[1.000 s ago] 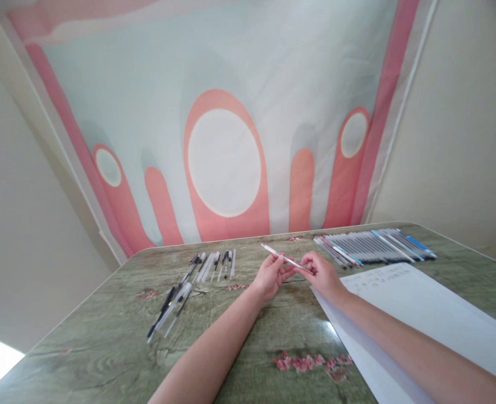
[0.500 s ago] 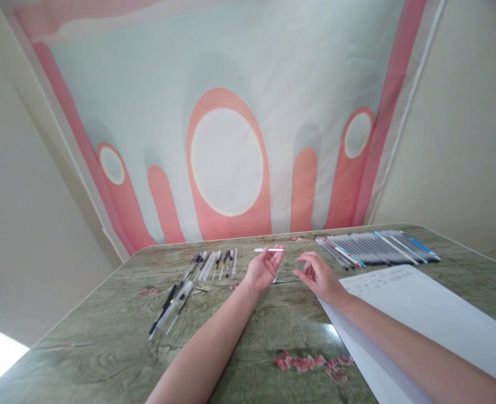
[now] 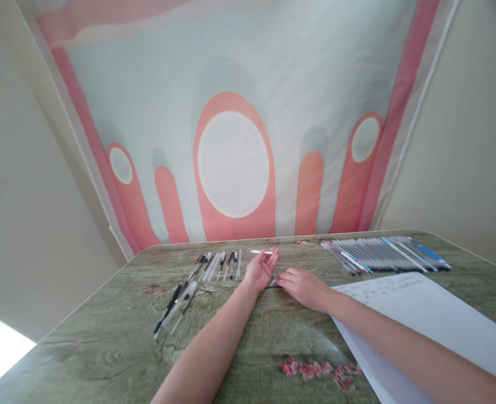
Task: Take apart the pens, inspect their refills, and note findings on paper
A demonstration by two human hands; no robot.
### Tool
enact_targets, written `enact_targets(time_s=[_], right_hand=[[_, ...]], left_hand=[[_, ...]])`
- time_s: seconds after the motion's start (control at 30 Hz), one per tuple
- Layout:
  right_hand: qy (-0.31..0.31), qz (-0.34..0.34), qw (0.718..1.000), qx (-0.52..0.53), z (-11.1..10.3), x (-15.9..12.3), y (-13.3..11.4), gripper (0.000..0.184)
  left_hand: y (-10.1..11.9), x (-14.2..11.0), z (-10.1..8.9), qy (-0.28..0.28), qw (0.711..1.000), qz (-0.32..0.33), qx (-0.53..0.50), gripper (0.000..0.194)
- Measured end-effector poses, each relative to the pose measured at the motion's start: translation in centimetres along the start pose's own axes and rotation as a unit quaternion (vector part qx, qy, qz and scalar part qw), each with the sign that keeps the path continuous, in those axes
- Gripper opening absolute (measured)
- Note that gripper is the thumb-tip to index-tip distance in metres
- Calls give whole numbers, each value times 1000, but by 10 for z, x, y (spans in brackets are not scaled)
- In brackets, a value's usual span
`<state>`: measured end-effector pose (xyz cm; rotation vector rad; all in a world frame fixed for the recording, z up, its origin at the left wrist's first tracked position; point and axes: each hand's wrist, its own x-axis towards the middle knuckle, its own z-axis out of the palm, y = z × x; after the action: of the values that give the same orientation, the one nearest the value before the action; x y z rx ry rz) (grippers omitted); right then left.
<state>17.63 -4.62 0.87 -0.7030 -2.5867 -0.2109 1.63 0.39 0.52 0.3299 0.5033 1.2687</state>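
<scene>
My left hand [image 3: 260, 270] is raised a little above the green table [image 3: 105, 336], palm turned up, with a thin white pen tube [image 3: 261, 252] pinched at its fingertips. My right hand [image 3: 301, 285] lies low on the table just right of it, fingers stretched toward a small dark piece [image 3: 272, 284] on the surface. I cannot tell whether those fingers grip the piece or only touch it.
A row of pen parts [image 3: 219, 265] lies left of my hands, with a few dark pens [image 3: 175, 300] nearer the left edge. A long row of grey and coloured pens [image 3: 382, 253] lies at the far right. A white paper sheet [image 3: 425, 320] covers the right side.
My hands have parted. The left hand keeps the white tube and has moved away from me. The right hand has let go and dropped to the table beside the dark piece.
</scene>
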Motion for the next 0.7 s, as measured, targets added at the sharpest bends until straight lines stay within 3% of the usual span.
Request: enact_targets(time_s=[0.17,0.33,0.47,0.57,0.7], right_hand=[[-39,-24,998,-43,8,18,-8,20],[-46,-32,998,-21,6,14,-10,20],[42,59,994,76,3,-4,-2,27],[149,183,953,190,5,-16,11,22],[239,304,850,357,9,-21,20,23]], left_hand=[[-1,0,-2,13,1000,19,8,10],[-2,1,-3,13,1000,12,6,11],[-5,3,-6,-5,1000,0,3,12],[-10,3,-9,-17,1000,-18,14,13],[-21,0,-8,-31,998,-33,36,13]])
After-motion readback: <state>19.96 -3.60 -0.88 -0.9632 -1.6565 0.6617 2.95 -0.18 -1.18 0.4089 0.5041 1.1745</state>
